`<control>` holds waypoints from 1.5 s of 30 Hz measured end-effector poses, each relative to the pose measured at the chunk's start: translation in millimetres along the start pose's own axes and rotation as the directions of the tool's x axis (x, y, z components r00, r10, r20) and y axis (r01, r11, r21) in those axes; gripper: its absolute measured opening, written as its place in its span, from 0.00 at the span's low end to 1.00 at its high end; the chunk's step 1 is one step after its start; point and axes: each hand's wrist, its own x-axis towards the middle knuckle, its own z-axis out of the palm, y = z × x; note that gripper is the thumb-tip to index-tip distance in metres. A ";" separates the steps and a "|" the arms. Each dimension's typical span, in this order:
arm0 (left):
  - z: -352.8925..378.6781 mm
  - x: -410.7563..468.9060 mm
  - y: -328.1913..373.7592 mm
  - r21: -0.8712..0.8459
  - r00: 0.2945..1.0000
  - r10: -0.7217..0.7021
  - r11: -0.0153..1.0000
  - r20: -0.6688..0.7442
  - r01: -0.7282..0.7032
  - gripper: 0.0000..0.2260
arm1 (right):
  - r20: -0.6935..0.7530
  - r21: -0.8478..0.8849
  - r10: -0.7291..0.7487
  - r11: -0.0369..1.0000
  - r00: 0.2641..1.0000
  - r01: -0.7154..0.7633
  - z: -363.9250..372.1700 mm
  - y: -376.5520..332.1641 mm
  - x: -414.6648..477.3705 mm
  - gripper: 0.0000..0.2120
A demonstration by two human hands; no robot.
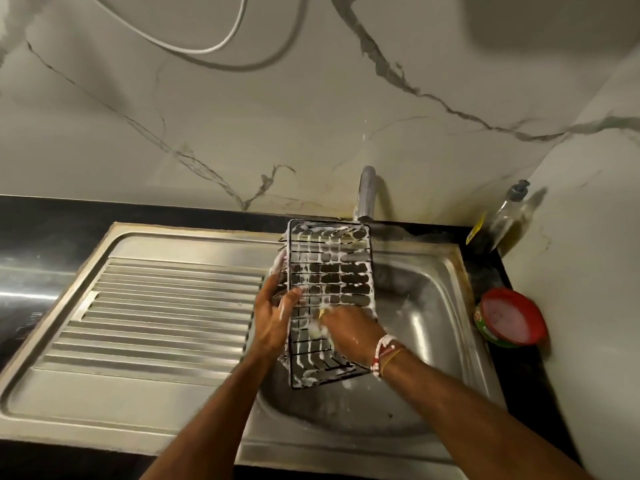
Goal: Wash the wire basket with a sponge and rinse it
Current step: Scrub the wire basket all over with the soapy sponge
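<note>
Suds coat the wire basket (329, 289), and it is up over the sink bowl (429, 306), tilted, with its far end just below the tap (367, 192) and its near end dipping low toward the person. The left hand (275, 317) grips the basket's left side, thumb laid across the front wires, fingers tucked behind. The right hand (349, 329) is curled round a small yellowish sponge (317, 330), pressing it against the mesh near the basket's middle; only a scrap of the sponge peeks past the fingers. White foam clings along most of the wires. Beaded bracelets (384, 355) ring the right wrist.

Left of the bowl lies the ribbed draining board (166, 306). On the dark counter to the right sits a round red-rimmed tub (509, 317) with pale paste inside, and a pump bottle (509, 216) stands behind it in the corner. A white cable (221, 46) loops across the marble wall above.
</note>
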 end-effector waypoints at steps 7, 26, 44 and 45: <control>3.0 11.4 0.0 0.084 1.000 0.002 0.997 0.002 -0.002 0.34 | -0.219 0.107 0.036 0.994 0.975 -0.012 -41.8 15.7 16.4 0.11; 8.5 3.1 -1.0 0.157 0.995 0.091 0.983 0.053 -0.098 0.32 | -0.034 -0.473 0.026 0.880 0.999 -0.039 -14.3 29.4 16.1 0.05; 3.3 -3.8 1.9 -0.019 0.978 0.197 0.980 -0.075 -0.199 0.30 | -0.007 0.254 0.424 0.877 0.906 -0.408 20.5 -11.8 -2.0 0.06; 2.4 -4.9 -0.2 -0.016 0.979 0.191 0.981 -0.074 -0.192 0.30 | 0.012 0.271 0.452 0.857 0.892 -0.438 17.6 -20.8 -1.0 0.08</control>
